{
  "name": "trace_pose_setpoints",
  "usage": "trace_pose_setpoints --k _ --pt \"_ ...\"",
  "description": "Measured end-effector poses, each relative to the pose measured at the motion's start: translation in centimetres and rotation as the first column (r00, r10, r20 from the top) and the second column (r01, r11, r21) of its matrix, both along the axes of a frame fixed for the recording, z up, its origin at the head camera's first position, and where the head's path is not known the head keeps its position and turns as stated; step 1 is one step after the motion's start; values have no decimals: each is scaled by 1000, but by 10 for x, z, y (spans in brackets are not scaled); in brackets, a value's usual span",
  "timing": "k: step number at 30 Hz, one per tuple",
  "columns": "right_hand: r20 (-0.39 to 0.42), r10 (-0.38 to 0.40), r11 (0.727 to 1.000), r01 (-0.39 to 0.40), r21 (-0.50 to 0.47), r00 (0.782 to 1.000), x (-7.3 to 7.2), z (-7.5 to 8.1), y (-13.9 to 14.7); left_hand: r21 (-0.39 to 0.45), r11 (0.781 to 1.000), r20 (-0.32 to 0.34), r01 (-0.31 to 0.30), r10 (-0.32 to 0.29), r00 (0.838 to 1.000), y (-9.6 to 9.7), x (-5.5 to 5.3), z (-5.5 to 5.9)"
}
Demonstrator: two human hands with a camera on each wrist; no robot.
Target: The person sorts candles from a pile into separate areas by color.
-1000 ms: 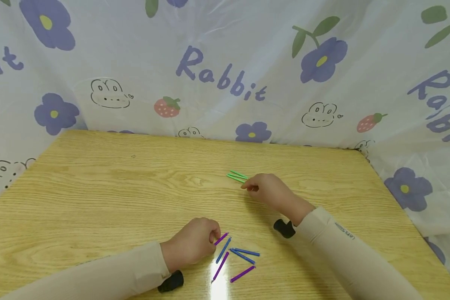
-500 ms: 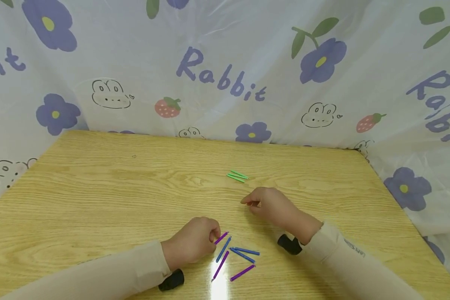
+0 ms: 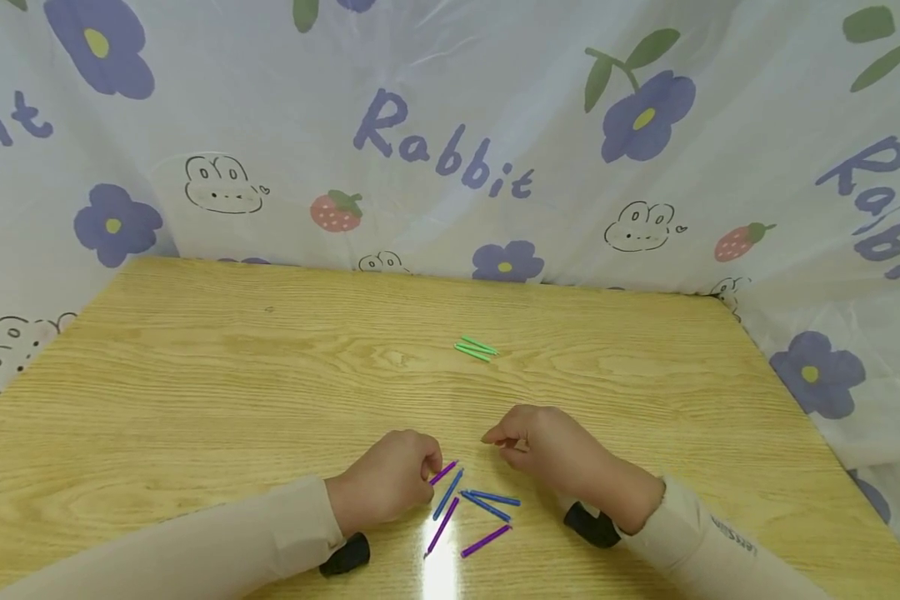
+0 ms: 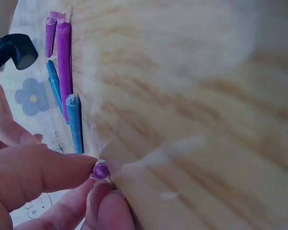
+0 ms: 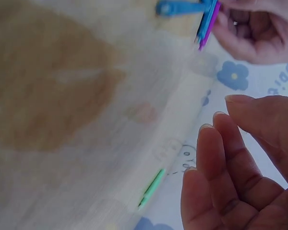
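At the front of the table, my left hand pinches one end of a thin purple candle between thumb and fingers. In the left wrist view the rounded end of that purple candle shows at the thumb tip. Beside it lie several more slim candles, among them a blue one, two touching blue ones and a purple one. My right hand hovers up and to the right of these, fingers loosely bent. The right wrist view shows nothing between its thumb and fingertips. Green candles lie together farther back.
The wooden table reaches back to a white curtain printed with flowers and rabbits. The curtain also hangs along both sides. Light glares off the tabletop near the front edge. A black wrist camera sits under the right wrist.
My right hand has drawn back from the green candles toward the front, near the blue and purple ones. The green candles are left lying together. My left hand has stayed in place.
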State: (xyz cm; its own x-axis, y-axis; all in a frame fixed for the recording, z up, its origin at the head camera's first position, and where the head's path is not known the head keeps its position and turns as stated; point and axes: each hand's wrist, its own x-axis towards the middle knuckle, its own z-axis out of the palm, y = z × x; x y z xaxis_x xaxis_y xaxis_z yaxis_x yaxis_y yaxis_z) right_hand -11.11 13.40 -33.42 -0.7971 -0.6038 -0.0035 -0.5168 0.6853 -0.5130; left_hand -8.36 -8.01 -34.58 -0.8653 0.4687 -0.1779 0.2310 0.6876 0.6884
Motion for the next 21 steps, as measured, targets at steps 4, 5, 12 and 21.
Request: trace_pose_setpoints --k 4,5,12,21 --pt "-24 43 999 -43 3 999 8 1 0 -1 1000 -3 -5 5 1000 1 0 0" --pt "-26 57 998 -57 -5 998 10 1 0 -5 1000 -7 -5 5 1000 1 1 0" --pt "19 133 991 -133 -22 991 22 4 -1 -27 1000 -40 -1 0 999 2 1 0" --pt "-3 188 982 -188 -6 982 34 2 -3 -53 999 -28 2 -3 1000 3 3 3"
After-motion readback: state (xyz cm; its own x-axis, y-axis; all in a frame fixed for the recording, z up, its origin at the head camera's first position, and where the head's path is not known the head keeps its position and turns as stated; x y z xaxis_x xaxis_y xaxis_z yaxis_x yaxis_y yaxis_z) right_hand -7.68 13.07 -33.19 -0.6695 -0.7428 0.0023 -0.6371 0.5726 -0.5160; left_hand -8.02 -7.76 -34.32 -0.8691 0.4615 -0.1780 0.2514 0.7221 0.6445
